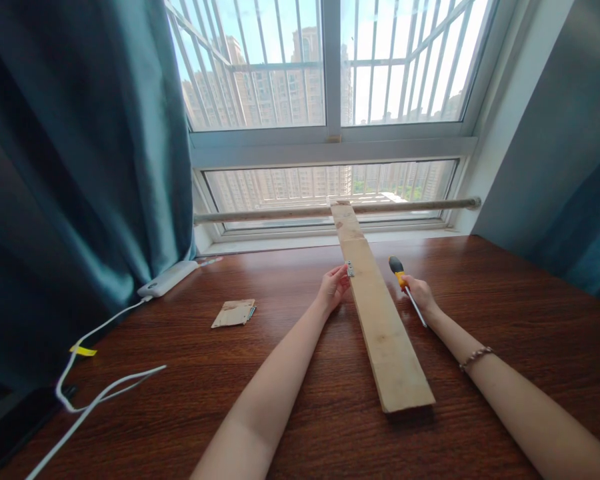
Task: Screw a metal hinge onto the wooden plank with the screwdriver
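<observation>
A long, pale wooden board point(383, 327) lies lengthwise in front of me, its far end reaching up to a rail by the window. At the board's left edge, my left hand point(334, 287) pinches a small metal plate with holes point(351, 269) against the wood. On the other side of the board, my right hand point(419, 295) is closed round a screwdriver point(397, 267) with a black and yellow handle. Its metal shaft slants down toward the tabletop. Some of my left fingers are hidden beside the board's edge.
The dark wooden table point(180, 427) spreads under everything. A small piece of cardboard point(233, 313) lies to the left, near a white power strip point(169, 279) and white cables point(100, 393). A horizontal rail point(270, 215) crosses the window; a blue curtain point(105, 133) hangs at left.
</observation>
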Available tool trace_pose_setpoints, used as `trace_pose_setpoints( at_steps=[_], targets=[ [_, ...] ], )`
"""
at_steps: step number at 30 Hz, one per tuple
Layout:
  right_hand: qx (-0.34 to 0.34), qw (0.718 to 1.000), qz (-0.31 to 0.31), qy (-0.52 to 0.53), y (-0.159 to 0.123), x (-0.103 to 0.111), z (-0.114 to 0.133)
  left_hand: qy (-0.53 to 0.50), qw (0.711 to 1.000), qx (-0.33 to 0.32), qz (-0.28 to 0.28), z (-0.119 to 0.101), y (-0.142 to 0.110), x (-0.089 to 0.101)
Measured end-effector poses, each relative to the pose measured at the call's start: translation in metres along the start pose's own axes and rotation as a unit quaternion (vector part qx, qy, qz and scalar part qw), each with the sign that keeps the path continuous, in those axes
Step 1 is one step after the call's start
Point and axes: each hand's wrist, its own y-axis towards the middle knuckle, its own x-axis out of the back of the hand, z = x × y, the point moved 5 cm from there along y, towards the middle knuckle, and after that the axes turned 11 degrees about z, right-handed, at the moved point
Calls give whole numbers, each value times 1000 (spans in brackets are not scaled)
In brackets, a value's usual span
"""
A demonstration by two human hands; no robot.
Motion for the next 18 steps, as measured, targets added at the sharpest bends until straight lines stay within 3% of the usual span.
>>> trace_pose_setpoints(
  at_steps=[10, 13, 16, 18],
  targets=[
    [10, 983, 0, 184, -5, 2, 9, -4, 1000, 9, -6, 0, -2, -1],
    [29, 965, 15, 259, 0, 11, 32, 1, 1000, 23, -15, 2, -2, 0],
    [73, 916, 46, 391, 6, 17, 70, 4, 999, 32, -17, 2, -2, 1],
    [91, 899, 65, 423, 10, 16, 95, 5, 999, 40, -20, 2, -3, 2]
  ],
)
